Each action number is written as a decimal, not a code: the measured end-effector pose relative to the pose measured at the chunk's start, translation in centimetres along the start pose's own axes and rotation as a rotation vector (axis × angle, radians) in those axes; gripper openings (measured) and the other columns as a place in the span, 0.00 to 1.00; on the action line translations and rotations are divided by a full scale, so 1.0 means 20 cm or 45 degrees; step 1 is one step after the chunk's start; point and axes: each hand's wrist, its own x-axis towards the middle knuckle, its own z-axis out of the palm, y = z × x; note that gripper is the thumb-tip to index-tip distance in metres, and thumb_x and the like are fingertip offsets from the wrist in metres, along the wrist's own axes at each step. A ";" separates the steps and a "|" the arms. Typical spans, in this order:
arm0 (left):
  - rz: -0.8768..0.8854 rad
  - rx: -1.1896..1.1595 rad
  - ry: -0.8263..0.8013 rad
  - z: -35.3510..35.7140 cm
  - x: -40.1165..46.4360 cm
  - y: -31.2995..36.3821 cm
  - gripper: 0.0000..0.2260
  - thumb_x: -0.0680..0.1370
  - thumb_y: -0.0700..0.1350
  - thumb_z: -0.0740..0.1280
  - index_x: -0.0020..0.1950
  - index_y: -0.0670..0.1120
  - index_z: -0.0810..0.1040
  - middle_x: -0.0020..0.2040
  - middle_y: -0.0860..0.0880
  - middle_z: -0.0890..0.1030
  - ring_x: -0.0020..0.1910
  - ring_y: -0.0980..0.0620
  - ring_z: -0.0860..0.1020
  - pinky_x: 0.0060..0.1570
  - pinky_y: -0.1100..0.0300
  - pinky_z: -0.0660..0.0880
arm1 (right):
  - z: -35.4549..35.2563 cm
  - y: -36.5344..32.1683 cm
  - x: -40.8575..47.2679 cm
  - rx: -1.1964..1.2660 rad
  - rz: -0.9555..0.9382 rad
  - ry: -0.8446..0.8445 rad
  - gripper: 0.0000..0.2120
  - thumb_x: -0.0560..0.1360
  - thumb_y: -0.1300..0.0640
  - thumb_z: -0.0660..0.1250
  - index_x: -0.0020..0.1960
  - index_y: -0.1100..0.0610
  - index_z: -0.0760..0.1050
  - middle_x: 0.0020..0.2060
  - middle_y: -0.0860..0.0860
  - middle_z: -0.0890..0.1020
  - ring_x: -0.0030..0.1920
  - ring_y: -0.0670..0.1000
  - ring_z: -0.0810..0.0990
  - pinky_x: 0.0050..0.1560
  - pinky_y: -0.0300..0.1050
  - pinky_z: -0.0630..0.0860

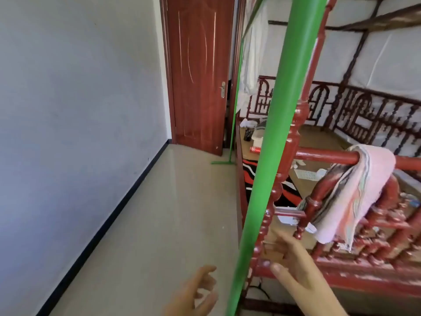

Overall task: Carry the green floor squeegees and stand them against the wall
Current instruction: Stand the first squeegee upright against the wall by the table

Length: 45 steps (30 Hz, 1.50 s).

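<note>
A thick green squeegee handle [278,124] runs upright through the middle of the view, leaning against the red bed frame [323,157]. My left hand [193,295] is just left of its lower part, fingers apart, not touching it. My right hand [303,277] is just right of the handle, fingers spread, empty, in front of the bed's footboard. A second green squeegee [234,106] stands further off beside the bed, its blade [222,162] resting on the floor near the door. The near squeegee's blade is out of view.
A plain white wall [75,110] with a black skirting runs along the left. A brown wooden door [198,74] stands ajar at the far end. Pale tiled floor [159,224] lies between wall and bed. A pink towel [357,192] hangs over the bed rail.
</note>
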 end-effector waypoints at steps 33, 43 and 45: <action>-0.283 0.293 0.807 -0.46 -0.36 -0.22 0.11 0.77 0.51 0.59 0.50 0.43 0.70 0.44 0.37 0.79 0.42 0.41 0.78 0.47 0.42 0.74 | 1.08 -0.34 0.39 0.103 -0.246 -0.563 0.15 0.71 0.60 0.68 0.50 0.41 0.74 0.46 0.45 0.82 0.49 0.44 0.79 0.50 0.45 0.78; -0.381 0.260 0.992 -1.18 -0.97 -0.56 0.09 0.77 0.47 0.61 0.51 0.42 0.69 0.47 0.35 0.79 0.46 0.40 0.77 0.48 0.47 0.74 | 2.10 -0.64 0.42 0.130 -0.296 -0.697 0.13 0.71 0.59 0.67 0.54 0.50 0.74 0.46 0.48 0.81 0.46 0.47 0.79 0.53 0.57 0.78; -0.407 0.264 1.047 -1.29 -1.08 -0.63 0.10 0.77 0.46 0.61 0.52 0.40 0.69 0.47 0.35 0.79 0.46 0.39 0.77 0.47 0.48 0.74 | 2.28 -0.69 0.41 0.134 -0.313 -0.749 0.12 0.71 0.60 0.67 0.52 0.49 0.73 0.44 0.46 0.81 0.45 0.46 0.79 0.52 0.59 0.77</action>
